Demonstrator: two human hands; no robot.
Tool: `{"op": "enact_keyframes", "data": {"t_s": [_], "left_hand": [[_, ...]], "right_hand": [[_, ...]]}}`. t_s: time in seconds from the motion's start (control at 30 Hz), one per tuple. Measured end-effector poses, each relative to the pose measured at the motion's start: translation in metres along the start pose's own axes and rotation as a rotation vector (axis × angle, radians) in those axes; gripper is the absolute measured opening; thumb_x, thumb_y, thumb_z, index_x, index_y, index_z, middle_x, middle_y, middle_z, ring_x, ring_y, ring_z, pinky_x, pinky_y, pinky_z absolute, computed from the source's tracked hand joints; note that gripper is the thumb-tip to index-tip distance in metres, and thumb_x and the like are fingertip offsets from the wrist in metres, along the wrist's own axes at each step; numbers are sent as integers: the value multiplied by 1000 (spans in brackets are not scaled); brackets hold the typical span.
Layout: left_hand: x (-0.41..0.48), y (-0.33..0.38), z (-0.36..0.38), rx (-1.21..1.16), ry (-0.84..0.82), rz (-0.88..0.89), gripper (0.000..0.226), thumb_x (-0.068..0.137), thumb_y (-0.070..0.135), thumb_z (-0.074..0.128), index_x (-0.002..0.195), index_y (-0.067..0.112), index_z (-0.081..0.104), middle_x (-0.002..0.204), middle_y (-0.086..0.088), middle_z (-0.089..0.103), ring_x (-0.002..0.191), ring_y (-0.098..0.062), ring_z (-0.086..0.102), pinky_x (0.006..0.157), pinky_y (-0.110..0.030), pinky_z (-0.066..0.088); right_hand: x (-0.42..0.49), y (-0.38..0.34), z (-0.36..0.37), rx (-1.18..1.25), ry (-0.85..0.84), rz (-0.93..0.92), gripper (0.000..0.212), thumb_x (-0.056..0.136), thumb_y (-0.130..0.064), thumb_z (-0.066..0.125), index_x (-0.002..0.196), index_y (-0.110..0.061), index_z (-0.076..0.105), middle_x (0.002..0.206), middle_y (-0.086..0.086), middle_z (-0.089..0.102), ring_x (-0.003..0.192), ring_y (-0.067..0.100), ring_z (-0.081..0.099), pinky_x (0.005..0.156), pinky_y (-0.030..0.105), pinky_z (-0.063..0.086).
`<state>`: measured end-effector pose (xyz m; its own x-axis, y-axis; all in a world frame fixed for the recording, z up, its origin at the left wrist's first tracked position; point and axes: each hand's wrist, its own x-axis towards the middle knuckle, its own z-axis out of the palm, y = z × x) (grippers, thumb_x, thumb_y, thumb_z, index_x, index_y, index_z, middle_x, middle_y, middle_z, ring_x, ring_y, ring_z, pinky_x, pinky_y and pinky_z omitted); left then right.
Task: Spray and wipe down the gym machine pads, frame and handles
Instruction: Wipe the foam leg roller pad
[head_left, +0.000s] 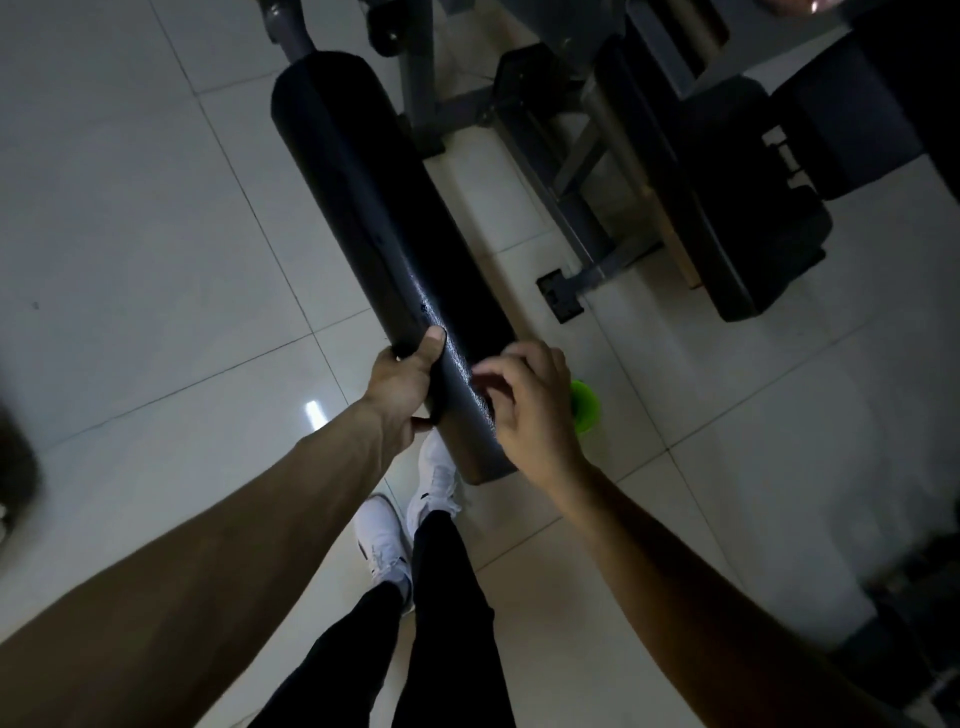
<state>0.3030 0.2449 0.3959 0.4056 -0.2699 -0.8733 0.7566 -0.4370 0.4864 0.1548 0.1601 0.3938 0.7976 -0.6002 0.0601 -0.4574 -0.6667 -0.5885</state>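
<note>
Left hand (402, 382) grips the near end of the roller pad (374, 208): thumb laid on top, fingers wrapped under the left side. Right hand (530, 410) is over the same end, fingers loosely bent with nothing seen in them (the tips are blurred, so I cannot tell if they touch the pad). Both forearms are bare.

Counts:
- two hands
- one long black roller pad
- one green object (587, 408)
- two white shoes
- at least two more black pads at upper right

The roller pad runs from the hands up and left to a grey tube (293, 31) at its far end. It is held above the floor (130, 208), which is pale glossy tile with a small light glare near the left wrist.

The green object sits on the floor just right of the pad's near end. The right hand hides most of it, so I cannot tell what it is.

The left shoe (382, 540) and right shoe (439, 478) are below the pad end, with black trousers (447, 597) above them. The pad covers the right shoe's toe.

Grey machine frame (421, 78) stands right of the pad, with bars and a foot plate on the tile. Beyond it lies one long black pad (675, 182), with a squarer one (841, 130) further right, both dim
</note>
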Motion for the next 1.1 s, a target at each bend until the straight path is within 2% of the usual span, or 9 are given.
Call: {"op": "enact_keyframes", "data": {"t_s": [0.07, 0.2, 0.3, 0.53, 0.67, 0.77, 0.9, 1.0, 1.1], "left_hand": [[-1, 0, 1, 8, 3, 5, 61, 90, 57, 71, 136, 23, 51, 129, -5, 65, 119, -29, 60, 94, -59, 54], [-4, 5, 3, -27, 25, -27, 57, 91, 54, 71, 135, 23, 52, 127, -3, 65, 118, -27, 59, 97, -59, 52], [-6, 8, 8, -40, 40, -41, 57, 92, 51, 70, 136, 22, 51, 127, -2, 63, 118, -27, 57, 94, -55, 52], [-2, 18, 5, -14, 7, -101, 58, 95, 52, 65, 141, 23, 46, 131, -1, 59, 117, -26, 53, 87, -51, 46], [-12, 27, -1, -43, -31, -129, 40, 103, 48, 56, 133, 23, 48, 111, 1, 59, 100, -21, 57, 79, -46, 49], [-20, 32, -5, -97, -61, -145, 31, 107, 37, 51, 131, 18, 53, 115, -5, 62, 104, -25, 58, 87, -50, 54], [-35, 36, -10, -156, -65, -168, 22, 107, 24, 51, 125, 14, 58, 104, -6, 62, 95, -24, 59, 91, -53, 55], [-61, 47, -10, -105, -47, -145, 19, 103, 26, 57, 118, 15, 62, 96, -4, 63, 89, -22, 59, 86, -44, 52], [-97, 69, -5, -110, -114, -90, 33, 97, 44, 63, 115, 16, 62, 89, -2, 61, 80, -20, 59, 79, -36, 51]], "right_hand": [[11, -5, 4, 8, 19, 47, 34, 85, -3, 68, 113, -22, 70, 119, 1, 53, 111, 24, 49, 89, 46, 49], [-49, 11, -21, -21, -87, -101, 41, 78, 7, 64, 110, -16, 72, 115, 4, 55, 104, 28, 51, 86, 46, 46], [-58, 19, -26, -4, -95, -82, 41, 77, 9, 63, 109, -15, 72, 114, 3, 54, 104, 28, 52, 84, 47, 47], [74, -17, 27, 112, 88, 83, 30, 91, -8, 66, 118, -19, 67, 123, 3, 52, 117, 13, 43, 97, 41, 48], [139, -24, 34, 211, 73, 225, 26, 97, -12, 63, 120, -22, 68, 123, -1, 51, 117, 15, 44, 106, 44, 44], [106, -15, 20, 172, -16, 217, 26, 99, -13, 61, 122, -24, 66, 124, -2, 51, 118, 17, 50, 104, 40, 47], [31, 3, -12, 74, -98, 230, 24, 95, -3, 64, 112, -18, 70, 113, -9, 51, 103, 1, 48, 97, 39, 50], [31, -4, -40, 68, -250, 381, 23, 97, -9, 63, 115, -21, 70, 117, -4, 55, 109, 15, 58, 103, 43, 50], [57, -53, -78, 322, -149, 444, 27, 98, -18, 65, 121, -31, 69, 124, -7, 61, 115, 12, 62, 102, 32, 53]]}}
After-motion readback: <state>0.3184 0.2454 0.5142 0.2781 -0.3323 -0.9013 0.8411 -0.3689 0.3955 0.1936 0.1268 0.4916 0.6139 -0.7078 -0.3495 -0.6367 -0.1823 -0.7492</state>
